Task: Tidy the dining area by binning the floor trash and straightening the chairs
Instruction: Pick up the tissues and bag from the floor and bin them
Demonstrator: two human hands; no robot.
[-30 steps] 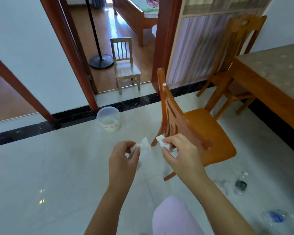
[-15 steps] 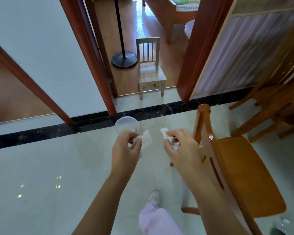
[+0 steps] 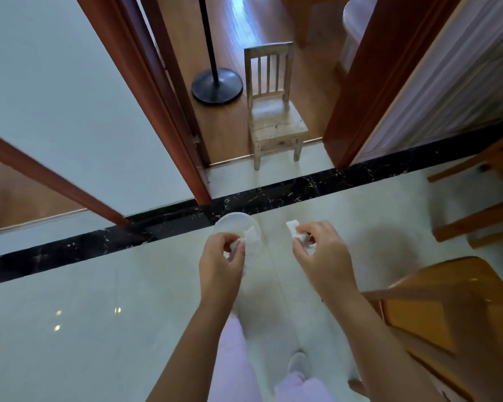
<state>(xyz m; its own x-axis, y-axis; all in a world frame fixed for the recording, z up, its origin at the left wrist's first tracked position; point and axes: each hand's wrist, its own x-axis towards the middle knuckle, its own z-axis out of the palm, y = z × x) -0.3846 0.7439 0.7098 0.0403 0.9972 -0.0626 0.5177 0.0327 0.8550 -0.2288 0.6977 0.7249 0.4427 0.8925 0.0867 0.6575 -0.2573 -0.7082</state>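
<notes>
The fingers of the left hand [image 3: 219, 264] are curled and pinch a white tissue scrap [image 3: 251, 238]. The fingers of the right hand [image 3: 324, 256] pinch a second tissue scrap [image 3: 294, 228]. The left scrap hangs over the translucent tub [image 3: 228, 218], apparently the bin; the right scrap is just right of the tub. Step in hand: binning floor trash. The next move likely requires bringing the right hand over the tub mouth, then parting all fingers. The dining chair [image 3: 447, 309], right of the tub, awaits straightening.
</notes>
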